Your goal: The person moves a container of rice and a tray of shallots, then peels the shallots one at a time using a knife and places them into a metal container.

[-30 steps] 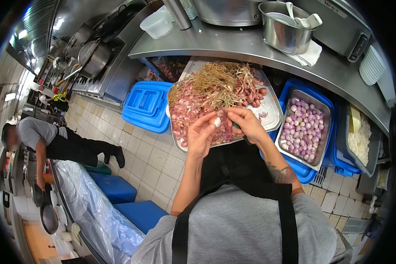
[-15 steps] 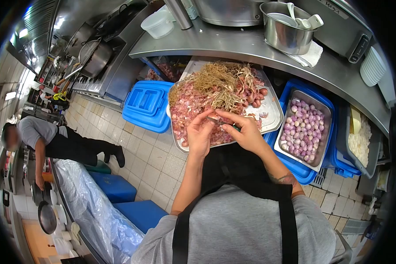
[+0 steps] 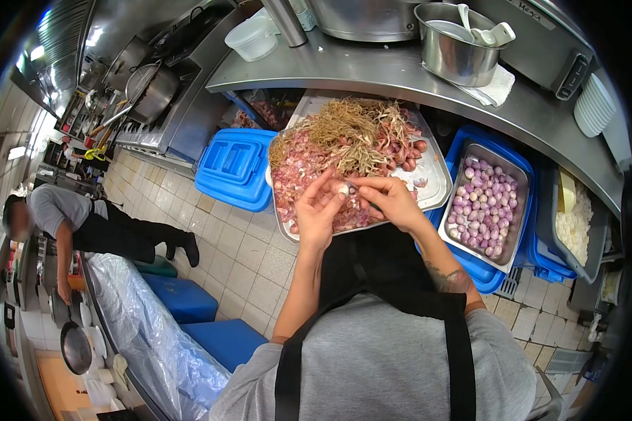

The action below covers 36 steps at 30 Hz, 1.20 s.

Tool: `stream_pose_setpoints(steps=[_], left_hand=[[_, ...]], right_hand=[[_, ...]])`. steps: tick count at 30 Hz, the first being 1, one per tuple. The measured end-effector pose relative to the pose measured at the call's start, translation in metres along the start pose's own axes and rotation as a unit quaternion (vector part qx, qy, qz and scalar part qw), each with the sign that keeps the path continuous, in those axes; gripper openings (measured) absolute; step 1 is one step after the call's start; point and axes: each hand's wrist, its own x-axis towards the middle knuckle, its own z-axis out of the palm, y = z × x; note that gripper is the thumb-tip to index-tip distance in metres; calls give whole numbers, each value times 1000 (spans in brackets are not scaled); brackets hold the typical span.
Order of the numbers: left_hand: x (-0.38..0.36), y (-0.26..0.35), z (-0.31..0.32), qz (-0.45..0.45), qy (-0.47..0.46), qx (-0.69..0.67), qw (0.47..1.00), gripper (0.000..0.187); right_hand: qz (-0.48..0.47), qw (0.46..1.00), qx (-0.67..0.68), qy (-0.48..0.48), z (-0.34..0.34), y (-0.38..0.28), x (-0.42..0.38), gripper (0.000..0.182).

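My left hand (image 3: 316,214) pinches a small shallot (image 3: 343,189), its pale end showing between thumb and fingers. Close beside it, my right hand (image 3: 395,202) is closed around a small knife (image 3: 376,206); only a bit of its dark handle shows, and the blade is mostly hidden. Both hands are over a metal tray (image 3: 439,184) heaped with pinkish shallot skins (image 3: 298,172). Dry roots and stems (image 3: 351,126) and unpeeled shallots (image 3: 416,151) lie at the tray's far side.
Right of the tray, a steel pan (image 3: 446,235) of peeled shallots (image 3: 481,203) rests on a blue bin. A blue lid (image 3: 235,168) is at the left. The steel counter (image 3: 372,70) overhangs the tray's far edge. Another person (image 3: 70,217) stands at the far left.
My fingers have shifted around the shallot, whose pale end now shows. My right hand has turned and moved slightly right, hiding more of the knife. The other person has moved a dark pan slightly.
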Motion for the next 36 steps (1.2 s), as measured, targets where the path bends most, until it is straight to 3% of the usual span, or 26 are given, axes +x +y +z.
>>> stream_pose_setpoints(steps=[2, 5, 10, 14, 18, 24, 27, 30, 31, 34, 36], left_hand=[[1, 2, 4, -13, -13, -64, 998, 51], [1, 0, 0, -15, -69, -116, 991, 55], [8, -7, -8, -30, -2, -98, 995, 44], [8, -10, -10, 4, 7, -78, 997, 37], [7, -12, -8, 50, -8, -29, 998, 36], [2, -3, -4, 61, 9, 32, 998, 36], [0, -1, 0, 51, 11, 13, 999, 36], [0, -2, -2, 19, -22, -47, 999, 37], [-3, 3, 4, 18, -27, -71, 997, 37], [-1, 3, 3, 17, -37, -101, 994, 38], [1, -1, -4, 17, -30, -87, 996, 38]], right_hand=[[38, 993, 114, 0, -8, 9, 7, 26], [6, 996, -23, 90, -17, 29, 18, 27], [-83, 960, -239, 116, -3, 12, 3, 30], [-178, 946, -267, 46, 9, -5, -8, 35], [-245, 928, -272, 63, 14, -4, -6, 35], [-209, 934, -285, 46, 16, -9, -7, 28], [-40, 999, -15, -10, 7, -2, -2, 27], [48, 988, 149, -12, -9, 12, 6, 27], [61, 985, 159, 16, -10, 11, 9, 28], [7, 996, 12, 93, -12, 22, 17, 28], [-34, 992, -84, 85, -9, 16, 9, 28]])
